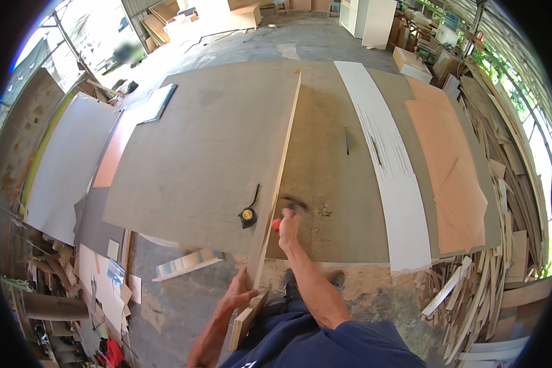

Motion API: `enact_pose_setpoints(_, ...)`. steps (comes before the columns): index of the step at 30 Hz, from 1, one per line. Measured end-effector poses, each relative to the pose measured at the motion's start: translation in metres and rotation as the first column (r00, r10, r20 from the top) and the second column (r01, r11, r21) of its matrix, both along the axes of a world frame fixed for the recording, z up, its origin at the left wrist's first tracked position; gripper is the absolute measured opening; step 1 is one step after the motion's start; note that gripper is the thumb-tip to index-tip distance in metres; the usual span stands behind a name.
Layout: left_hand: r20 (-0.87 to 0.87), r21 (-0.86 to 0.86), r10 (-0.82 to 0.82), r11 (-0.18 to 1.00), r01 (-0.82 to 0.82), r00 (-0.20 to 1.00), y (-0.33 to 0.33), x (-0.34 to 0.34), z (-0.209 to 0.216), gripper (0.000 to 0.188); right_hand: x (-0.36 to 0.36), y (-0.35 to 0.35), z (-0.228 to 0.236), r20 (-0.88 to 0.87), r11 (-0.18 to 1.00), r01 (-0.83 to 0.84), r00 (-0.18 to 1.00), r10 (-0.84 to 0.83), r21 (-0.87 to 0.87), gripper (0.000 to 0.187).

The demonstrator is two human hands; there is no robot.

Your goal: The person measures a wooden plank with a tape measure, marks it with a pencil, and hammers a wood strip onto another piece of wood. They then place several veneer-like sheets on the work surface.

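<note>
A long, narrow wooden board runs from the far edge of the big worktop to my body. My left hand is closed round its near end. Just under that hand, a short wooden piece lies crosswise against the board's end, near my lap. To the right of the board, my right hand is closed on a hammer with a red grip; its dark head is smeared by motion. A black and yellow tape measure with a dark strap lies left of the board.
A large brown panel forms the worktop. On its right lie a scratched white strip and orange-brown sheets. A thin dark object lies nearby. Offcuts are heaped at the right; leaning panels stand left.
</note>
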State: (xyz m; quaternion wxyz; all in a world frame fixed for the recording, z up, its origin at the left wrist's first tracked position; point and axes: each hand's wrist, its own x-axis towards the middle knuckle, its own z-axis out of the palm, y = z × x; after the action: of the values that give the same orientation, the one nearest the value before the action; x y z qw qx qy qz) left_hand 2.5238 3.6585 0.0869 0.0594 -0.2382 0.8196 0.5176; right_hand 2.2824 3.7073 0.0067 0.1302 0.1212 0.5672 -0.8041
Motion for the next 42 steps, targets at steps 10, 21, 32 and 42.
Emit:
enact_pose_setpoints(10, -0.033, -0.06, 0.024, 0.998, -0.026, 0.999, -0.018, 0.041, -0.029, 0.087, 0.007, 0.012, 0.02, 0.107, 0.964, -0.259, 0.958, 0.264, -0.058, 0.024)
enact_pose_setpoints(21, -0.012, 0.343, 0.026, 0.939, -0.02, 1.0, 0.002, 0.13, -0.018, 0.086, -0.101, 0.023, 0.017, 0.206, 0.91, 0.409, 0.887, -0.413, 0.063, 0.028)
enact_pose_setpoints(32, 0.164, 0.29, 0.017, 0.955, -0.065, 0.986, 0.001, 0.176, -0.021, 0.083, -0.124, -0.01, 0.004, 0.008, 0.999, 0.018, 1.0, -0.018, 0.042, 0.024)
enact_pose_setpoints(42, 0.084, 0.514, 0.163, 0.838, -0.183, 0.983, -0.006, 0.158, -0.012, 0.084, -0.125, 0.026, -0.002, 0.152, 0.941, -0.291, 0.936, 0.318, -0.175, 0.022)
